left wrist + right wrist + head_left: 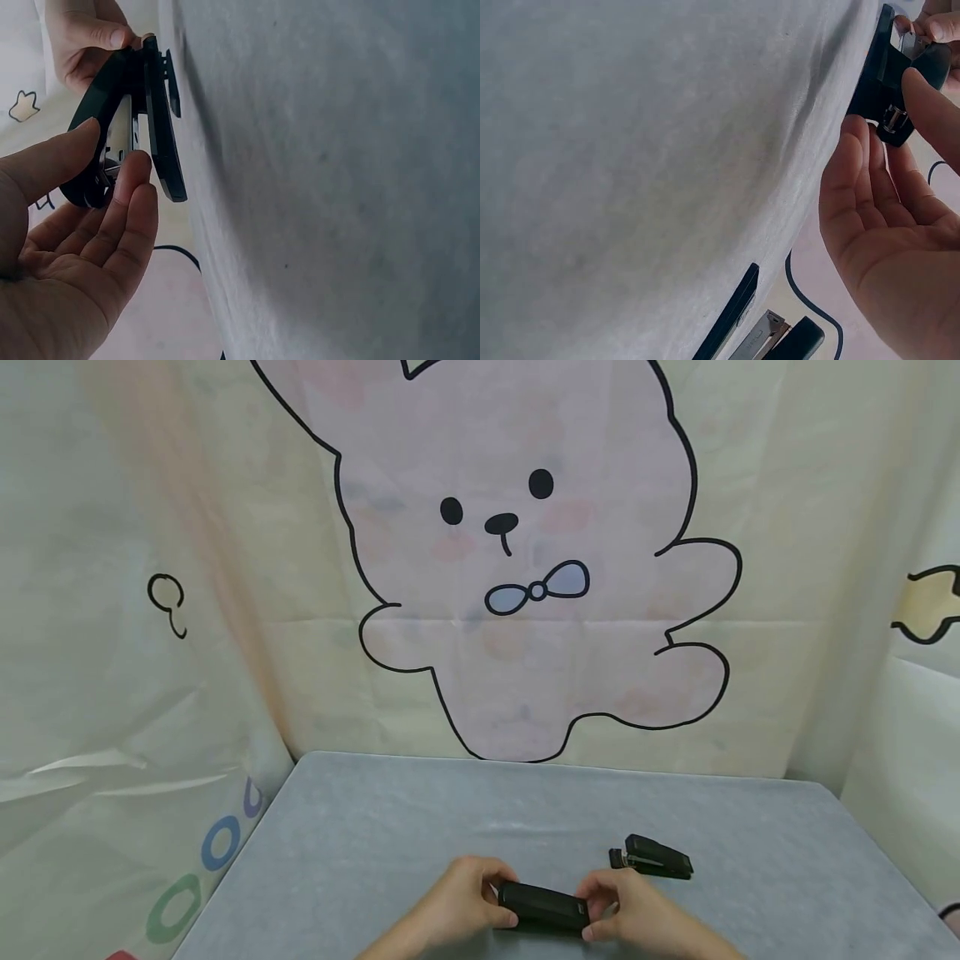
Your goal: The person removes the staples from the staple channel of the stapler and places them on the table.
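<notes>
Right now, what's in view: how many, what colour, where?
Held stapler: one, black, between both hands
Other stapler: one, black, beyond the right hand
Table: one, grey-blue, beneath
Cloth walls: three, cream, back, left and right
Bear print: one, lilac, back wall
Ring prints: three, purple, blue, green, left wall
Squiggle: one, black, left wall
Yellow print: one, right edge
Left hand: one, gripping held stapler's left end
Right hand: one, gripping its right end

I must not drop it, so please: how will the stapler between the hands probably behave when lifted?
The held stapler looks stiff, but its base may swing, since it stands apart from the top arm. That arm's smooth surface could slip slightly in the fingers. The base's long, flat shape makes rolling unlikely.
</notes>
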`<state>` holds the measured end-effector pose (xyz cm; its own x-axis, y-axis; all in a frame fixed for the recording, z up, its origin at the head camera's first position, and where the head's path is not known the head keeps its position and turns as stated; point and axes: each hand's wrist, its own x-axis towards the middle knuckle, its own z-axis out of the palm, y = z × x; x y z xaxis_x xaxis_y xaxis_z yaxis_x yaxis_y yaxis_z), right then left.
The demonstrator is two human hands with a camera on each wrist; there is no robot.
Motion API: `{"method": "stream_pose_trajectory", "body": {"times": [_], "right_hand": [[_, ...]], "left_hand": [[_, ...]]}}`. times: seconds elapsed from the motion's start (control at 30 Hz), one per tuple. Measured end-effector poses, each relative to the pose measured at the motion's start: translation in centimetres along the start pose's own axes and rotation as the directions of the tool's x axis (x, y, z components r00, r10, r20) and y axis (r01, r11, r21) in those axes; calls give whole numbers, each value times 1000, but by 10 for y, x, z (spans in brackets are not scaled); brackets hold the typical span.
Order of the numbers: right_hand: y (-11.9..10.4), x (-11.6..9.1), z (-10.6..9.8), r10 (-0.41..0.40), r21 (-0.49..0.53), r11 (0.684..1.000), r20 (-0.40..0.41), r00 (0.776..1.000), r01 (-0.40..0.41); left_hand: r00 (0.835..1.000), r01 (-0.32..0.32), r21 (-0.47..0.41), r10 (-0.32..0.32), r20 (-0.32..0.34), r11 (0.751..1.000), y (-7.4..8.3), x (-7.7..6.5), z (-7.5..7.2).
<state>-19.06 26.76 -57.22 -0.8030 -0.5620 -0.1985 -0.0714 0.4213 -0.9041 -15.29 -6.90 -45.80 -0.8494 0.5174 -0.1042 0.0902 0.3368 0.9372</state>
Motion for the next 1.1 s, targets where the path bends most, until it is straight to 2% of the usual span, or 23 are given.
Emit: {"method": "stream_pose_trajectory", "body": {"times": [0.17, 0.27, 0.33, 0.4, 0.5, 0.6, 0.63, 0.73, 0.83, 0.87, 0.9, 0.97, 1.1], "right_hand": [[0, -8, 3, 8, 37, 999, 19, 1000, -9], [-8, -13, 5, 28, 85, 996, 27, 999, -30], [-22, -17, 7, 43, 106, 993, 29, 999, -45], [-46, -24, 10, 61, 114, 992, 22, 998, -63], [-79, -33, 14, 73, 80, 994, 9, 997, -73], [-63, -28, 12, 80, 85, 993, 6, 997, -80], [-51, -25, 11, 79, 93, 992, 11, 997, -80], [-23, -17, 8, 76, 99, 992, 17, 997, -78], [-41, -21, 9, 67, 21, 998, 5, 998, -67], [-50, -23, 9, 53, -21, 998, -3, 999, -53], [-61, -26, 10, 34, -51, 998, -12, 999, -35], [-79, -30, 11, 28, -77, 997, -12, 1000, -29], [-107, -33, 18, 25, -66, 997, -46, 999, -28]], "left_hand": [[1000, 4, -1, -4, 23, 1000, -3, 1, 6], [999, 13, 14, -14, 31, 1000, -5, 1, 11], [999, 20, 30, -21, 29, 999, -5, 1, 14], [999, 29, 43, -30, 23, 999, -5, 1, 16], [999, 40, 59, -41, 12, 997, -4, 1, 18], [999, 43, 63, -43, 8, 997, -3, 1, 18], [999, 35, 68, -36, 14, 997, -8, 2, 18], [997, 24, 23, -26, 76, 999, -51, 18, 12], [992, 22, -16, -19, 122, 1000, -98, 34, 2], [991, 34, -40, -28, 128, 999, -107, 36, -2], [992, 41, -45, -36, 119, 998, -108, 35, -6], [994, 72, -19, -70, 86, 997, -96, 29, -11], [996, 89, 6, -89, 17, 996, -53, 11, -11]]}}
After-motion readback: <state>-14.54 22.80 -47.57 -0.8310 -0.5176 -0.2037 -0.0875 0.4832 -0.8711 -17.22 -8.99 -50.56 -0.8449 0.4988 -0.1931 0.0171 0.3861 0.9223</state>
